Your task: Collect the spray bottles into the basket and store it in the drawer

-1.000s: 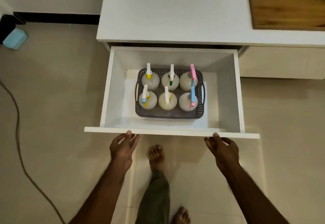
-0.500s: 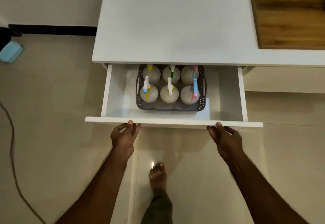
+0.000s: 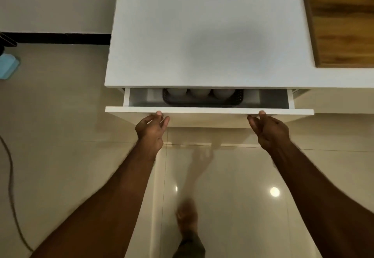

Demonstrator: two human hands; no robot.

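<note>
Nearly closed drawer [image 3: 209, 110], dark basket [image 3: 202, 101] with spray bottles [image 3: 197, 92] inside near its front edge, left hand [image 3: 150, 129] and right hand [image 3: 268, 129] loosely open, fingertips on the front panel: possible pinched fingers or toppled bottles from too hard a push.

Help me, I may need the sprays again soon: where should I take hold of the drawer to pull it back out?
Judging by its shape, grip the drawer by the front panel's top edge, from the front, fingers hooked over near both ends, where the left hand and right hand are. No handle shows.
</note>
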